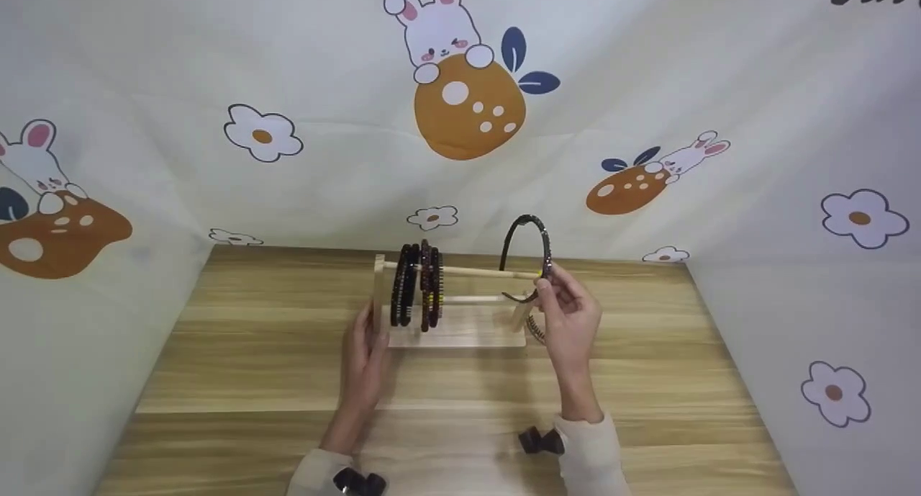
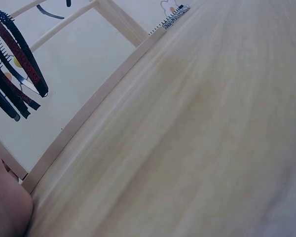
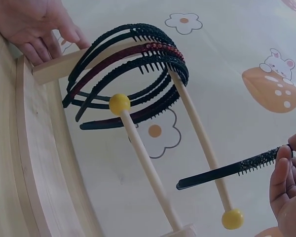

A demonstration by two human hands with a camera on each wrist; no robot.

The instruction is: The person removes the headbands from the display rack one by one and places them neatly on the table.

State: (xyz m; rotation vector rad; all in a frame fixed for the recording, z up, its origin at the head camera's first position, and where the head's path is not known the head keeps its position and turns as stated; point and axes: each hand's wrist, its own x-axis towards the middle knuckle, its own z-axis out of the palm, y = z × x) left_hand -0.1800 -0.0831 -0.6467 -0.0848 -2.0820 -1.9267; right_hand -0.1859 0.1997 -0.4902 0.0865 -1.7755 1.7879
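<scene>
A wooden headband stand [image 1: 460, 332] with two rods stands on the table. My left hand [image 1: 365, 363] grips its left upright low down, with the thumb in front. Several dark headbands [image 1: 407, 287] hang on the left part of the upper rod; one has dark red on it [image 3: 103, 66]. My right hand [image 1: 574, 327] pinches a black, sparkly, toothed headband [image 3: 212, 176] at the right end of that rod. The rod passes through this headband's loop, near its yellow ball tip [image 3: 233, 218]. The left wrist view shows only part of the left hand [image 2: 7, 197].
Another toothed headband [image 1: 535, 329] lies on the table just right of the stand. The wood-grain table [image 1: 252, 366] ends at a cloth backdrop [image 1: 324, 194] printed with rabbits and flowers, which also hangs on both sides. The second rod carries a yellow ball [image 3: 120, 104].
</scene>
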